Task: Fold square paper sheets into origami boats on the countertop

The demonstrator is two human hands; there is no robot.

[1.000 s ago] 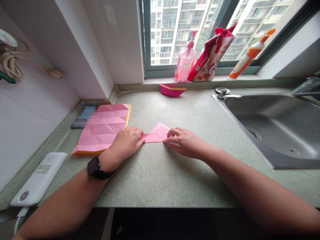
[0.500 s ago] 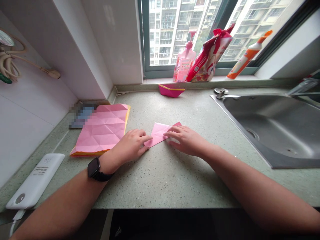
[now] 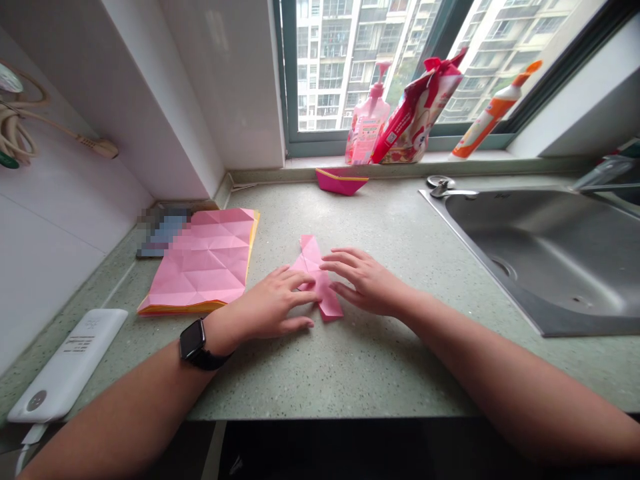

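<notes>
Your left hand [image 3: 274, 300]: fingers spread, partly covering the folded pink paper [image 3: 311, 255]. Your right hand [image 3: 367, 281]: fingers parted, at the paper's right edge. Paper: on the counter [image 3: 380, 373] between your hands. Left: pink-topped sheet stack [image 3: 205, 257] beside your wrist; white power bank [image 3: 73, 360]. Beyond: magenta paper boat [image 3: 342, 185]. Right: steel sink [image 3: 565, 257].

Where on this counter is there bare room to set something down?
Free counter: between boat and folded paper; between right hand and sink; between folded paper and front edge. Crowded: left side, with paper stack, power bank and left hand.
</notes>
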